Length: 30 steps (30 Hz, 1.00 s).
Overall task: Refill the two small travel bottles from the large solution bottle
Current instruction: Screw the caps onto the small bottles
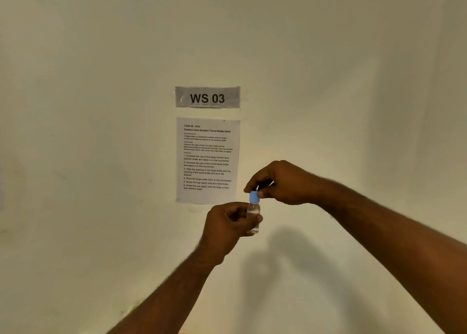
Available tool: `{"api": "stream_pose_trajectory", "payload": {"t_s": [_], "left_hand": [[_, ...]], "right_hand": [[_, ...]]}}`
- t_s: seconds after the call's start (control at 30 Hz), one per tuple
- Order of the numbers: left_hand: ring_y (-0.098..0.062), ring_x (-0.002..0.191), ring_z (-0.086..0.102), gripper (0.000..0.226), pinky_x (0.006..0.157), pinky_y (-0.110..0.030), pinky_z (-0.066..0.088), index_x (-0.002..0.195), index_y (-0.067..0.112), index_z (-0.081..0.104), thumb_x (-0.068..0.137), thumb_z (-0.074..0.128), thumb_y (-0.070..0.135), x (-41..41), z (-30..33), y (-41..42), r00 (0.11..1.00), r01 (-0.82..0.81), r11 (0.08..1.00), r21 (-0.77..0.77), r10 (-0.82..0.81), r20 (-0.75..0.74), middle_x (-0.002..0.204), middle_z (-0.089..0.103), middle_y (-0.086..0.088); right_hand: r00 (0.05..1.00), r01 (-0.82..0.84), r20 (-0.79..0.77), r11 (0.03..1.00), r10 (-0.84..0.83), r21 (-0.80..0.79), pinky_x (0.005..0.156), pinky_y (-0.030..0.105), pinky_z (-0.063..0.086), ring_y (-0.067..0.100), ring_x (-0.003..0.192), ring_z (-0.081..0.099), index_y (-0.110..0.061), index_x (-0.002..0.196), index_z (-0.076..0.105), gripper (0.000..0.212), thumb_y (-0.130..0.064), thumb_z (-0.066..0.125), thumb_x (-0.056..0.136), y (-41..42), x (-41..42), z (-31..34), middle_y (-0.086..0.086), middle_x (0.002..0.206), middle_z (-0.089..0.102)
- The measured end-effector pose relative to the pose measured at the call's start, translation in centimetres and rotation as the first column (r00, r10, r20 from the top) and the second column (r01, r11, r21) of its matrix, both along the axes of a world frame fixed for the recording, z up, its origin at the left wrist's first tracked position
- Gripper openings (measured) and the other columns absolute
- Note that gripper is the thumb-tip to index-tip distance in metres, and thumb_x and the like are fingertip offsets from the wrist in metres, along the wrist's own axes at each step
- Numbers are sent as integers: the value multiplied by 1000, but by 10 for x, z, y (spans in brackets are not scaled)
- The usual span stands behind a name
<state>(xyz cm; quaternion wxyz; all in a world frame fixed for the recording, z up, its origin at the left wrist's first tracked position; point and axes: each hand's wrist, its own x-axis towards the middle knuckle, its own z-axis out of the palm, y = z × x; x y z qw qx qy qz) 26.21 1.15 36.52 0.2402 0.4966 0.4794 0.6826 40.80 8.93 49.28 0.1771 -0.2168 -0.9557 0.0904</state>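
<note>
Head view: your left hand (pixel 228 223) is wrapped around a small clear travel bottle (pixel 253 213), held upright in mid-air at about 6 o'clock from the instruction sheet (pixel 207 160) taped on the wall (pixel 101 106). Your right hand (pixel 283 182), at 1 o'clock from the bottle, pinches its blue cap (pixel 254 197) between thumb and fingertips. The "WS 03" sign (pixel 207 97) sits at 12 o'clock above the sheet.

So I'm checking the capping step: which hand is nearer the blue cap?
Right hand: its fingers pinch the blue cap. Left hand grips the travel bottle below it.
</note>
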Motion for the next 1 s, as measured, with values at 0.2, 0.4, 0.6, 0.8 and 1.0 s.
{"api": "stream_pose_trajectory", "payload": {"t_s": [0.2,0.4,0.6,0.8,1.0], "left_hand": [[-24,75,76,20,72,-41,65,101,4,79,81,82,5,-4,5,-7,999,-10,1000,7,10,-41,82,79,-11],[-24,77,76,22,73,-42,65,103,3,78,82,82,5,-6,6,-11,999,-13,1000,17,13,-39,84,79,-12],[-24,77,76,21,73,-40,65,102,7,78,81,82,7,-3,13,-11,999,-5,1000,25,6,-33,83,79,-7],[-23,76,77,19,70,-39,65,100,6,79,81,82,6,1,19,-16,1000,1,999,38,0,-26,82,78,-11],[-20,74,76,19,70,-38,65,100,5,78,81,82,5,1,19,-20,999,6,1000,28,-5,-37,79,79,-4]], "right_hand": [[998,46,46,996,-49,79,80,23,53,12,90,68,-19,107,76,22,-29,74,87,-9,-9,7,-5,101,75],[987,157,1,981,-158,112,73,29,58,10,71,70,-25,97,75,30,-52,70,84,-16,-9,24,-7,82,73],[993,-3,114,996,-7,85,79,14,49,4,90,68,-31,111,75,31,-10,72,88,-26,-2,42,-32,90,61],[981,153,80,964,-174,217,65,25,51,11,68,66,-21,85,75,27,-48,72,84,-32,-10,28,-9,75,69],[993,117,-35,991,-115,59,76,27,55,8,79,70,-28,93,73,14,-40,67,91,-35,-3,37,-14,91,72]]}}
